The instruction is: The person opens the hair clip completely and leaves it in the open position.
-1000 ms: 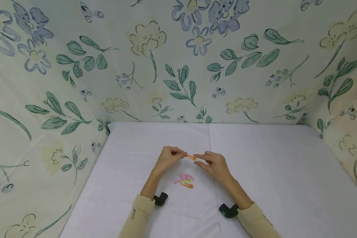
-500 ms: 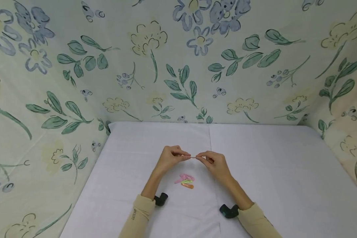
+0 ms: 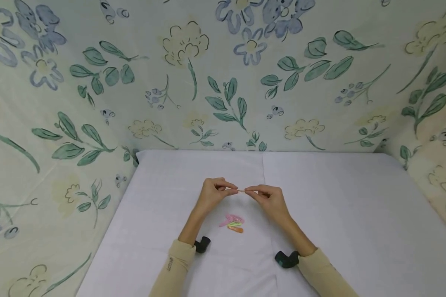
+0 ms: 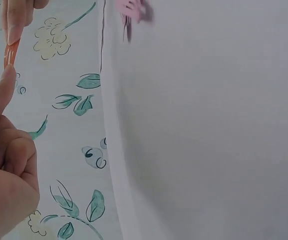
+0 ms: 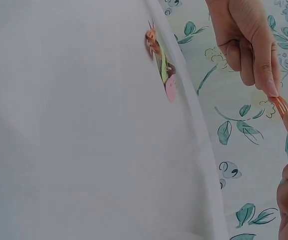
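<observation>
An orange hair clip (image 3: 241,191) is stretched between both hands above the table, seen nearly edge-on from the head. The left hand (image 3: 212,195) pinches one end between thumb and fingertips; the right hand (image 3: 270,199) pinches the other end. In the left wrist view the orange clip (image 4: 10,54) shows between the two hands' fingertips, and the right wrist view shows its slotted face (image 5: 282,106). Below the hands on the cloth lies a small pile: pink clips (image 3: 234,218), a yellow-green clip (image 3: 234,224) and another orange clip (image 3: 236,229).
A white cloth (image 3: 334,206) covers the table, with a crease running down near its middle. Floral fabric (image 3: 223,62) hangs behind and at both sides. Black devices are at the left wrist (image 3: 202,244) and right wrist (image 3: 287,259).
The right hand's thumb and finger, apart a second ago, have closed on the orange clip's free end. The clip has turned from face-on to edge-on. The pile on the cloth is unchanged.
</observation>
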A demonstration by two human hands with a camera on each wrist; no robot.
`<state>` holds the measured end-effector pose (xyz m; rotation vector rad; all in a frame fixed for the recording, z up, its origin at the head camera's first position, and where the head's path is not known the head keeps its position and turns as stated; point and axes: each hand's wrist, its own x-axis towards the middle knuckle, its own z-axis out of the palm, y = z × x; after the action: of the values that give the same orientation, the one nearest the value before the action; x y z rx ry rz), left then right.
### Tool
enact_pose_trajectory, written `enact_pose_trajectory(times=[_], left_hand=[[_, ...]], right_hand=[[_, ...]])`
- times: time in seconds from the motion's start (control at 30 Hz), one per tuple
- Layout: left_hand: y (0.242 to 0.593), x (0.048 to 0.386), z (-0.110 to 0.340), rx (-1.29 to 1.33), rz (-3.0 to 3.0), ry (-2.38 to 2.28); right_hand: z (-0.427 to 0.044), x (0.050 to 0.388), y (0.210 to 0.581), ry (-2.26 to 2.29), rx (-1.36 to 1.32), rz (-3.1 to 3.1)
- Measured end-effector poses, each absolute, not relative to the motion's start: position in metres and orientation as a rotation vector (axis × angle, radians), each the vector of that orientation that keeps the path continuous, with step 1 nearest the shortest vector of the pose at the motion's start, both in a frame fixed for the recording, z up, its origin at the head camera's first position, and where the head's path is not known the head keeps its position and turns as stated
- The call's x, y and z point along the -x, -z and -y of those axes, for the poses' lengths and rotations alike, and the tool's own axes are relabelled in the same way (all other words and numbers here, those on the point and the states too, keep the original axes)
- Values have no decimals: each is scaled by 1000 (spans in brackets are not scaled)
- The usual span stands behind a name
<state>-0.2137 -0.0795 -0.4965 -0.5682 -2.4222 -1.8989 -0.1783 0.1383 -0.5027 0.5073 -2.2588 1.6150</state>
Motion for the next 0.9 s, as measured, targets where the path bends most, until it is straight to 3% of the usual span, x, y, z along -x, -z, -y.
enact_pose_trajectory(times=[0.27, 0.5, 0.9], left_hand=[[490, 230, 79, 578, 2370, 1803], [495, 246, 61, 536, 2377, 1579], [499, 279, 64, 562, 2566, 1461]], right_hand=[[-131, 186, 475, -1618, -490, 2243], [-137, 222, 516, -1516, -433, 2166], [-147, 253, 518, -1573, -366, 2381]])
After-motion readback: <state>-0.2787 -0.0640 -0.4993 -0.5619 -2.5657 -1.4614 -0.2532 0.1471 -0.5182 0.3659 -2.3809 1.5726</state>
